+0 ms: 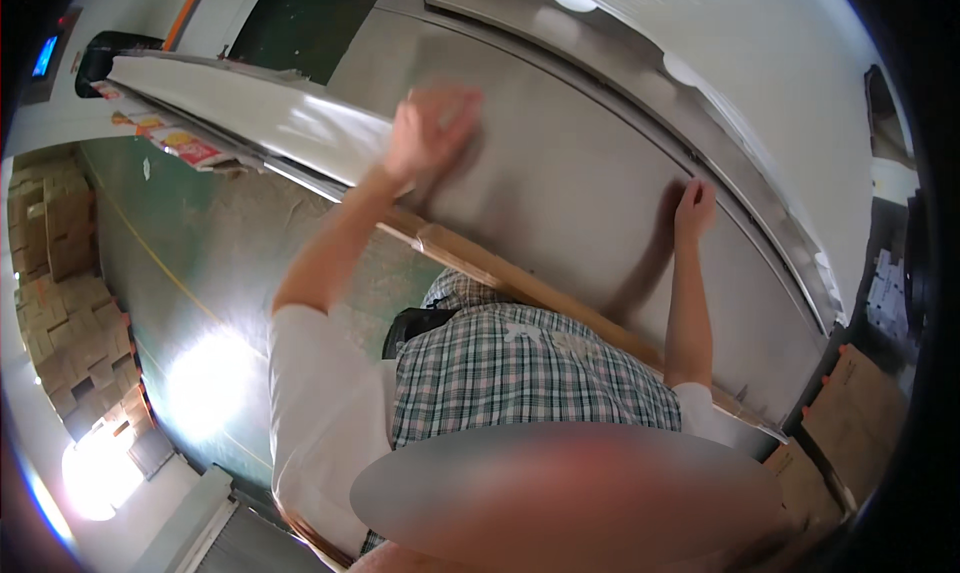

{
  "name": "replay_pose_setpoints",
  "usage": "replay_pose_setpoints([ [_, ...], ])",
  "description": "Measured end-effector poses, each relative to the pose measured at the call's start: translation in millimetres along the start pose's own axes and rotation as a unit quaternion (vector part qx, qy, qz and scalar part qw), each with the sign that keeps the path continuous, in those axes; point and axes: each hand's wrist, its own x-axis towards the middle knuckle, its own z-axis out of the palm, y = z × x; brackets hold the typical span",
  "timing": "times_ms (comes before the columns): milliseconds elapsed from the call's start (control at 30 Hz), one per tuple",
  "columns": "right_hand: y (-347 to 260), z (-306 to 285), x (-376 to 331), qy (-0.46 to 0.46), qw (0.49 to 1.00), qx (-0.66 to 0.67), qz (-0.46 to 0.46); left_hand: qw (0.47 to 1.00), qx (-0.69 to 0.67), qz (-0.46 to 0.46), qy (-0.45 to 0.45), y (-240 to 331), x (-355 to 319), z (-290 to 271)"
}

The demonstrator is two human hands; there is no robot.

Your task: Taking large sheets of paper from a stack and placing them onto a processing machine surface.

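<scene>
A broad grey work surface [560, 123] stretches in front of me. My left hand [435, 131] is raised over its left part, next to the end of a glossy white panel [250, 108]. Motion smears its fingers, so their pose does not show clearly. Farther right, my right hand [695, 211] is close to the long dark groove at the far side of the surface. Its fingers are drawn together, and whatever may be between them is hidden. A brown strip [480, 258] lines the near edge, right against my checked apron [530, 363].
Beyond the groove rises a large white machine cover [760, 53]. Stacked cardboard boxes [70, 313] stand on the left, across a green floor [160, 223] with a yellow line. More brown boxes [860, 403] are at the right. Colourful printed packaging [185, 145] hangs under the white panel.
</scene>
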Motion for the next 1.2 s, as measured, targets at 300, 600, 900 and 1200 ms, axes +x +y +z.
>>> replay_pose_setpoints([
  [300,-16,6,0,0.042,0.995,-0.084,-0.033,0.991,-0.004,-0.101,0.085,-188,211,43],
  [600,-30,7,4,0.022,0.992,-0.121,-0.027,0.939,-0.16,-0.229,0.2,-234,275,96],
  [900,-22,10,3,0.015,0.989,-0.149,-0.021,0.858,-0.485,-0.159,0.061,-265,255,81],
  [1200,-17,6,1,0.026,0.986,-0.161,-0.017,0.969,-0.122,-0.216,0.0,-236,259,83],
])
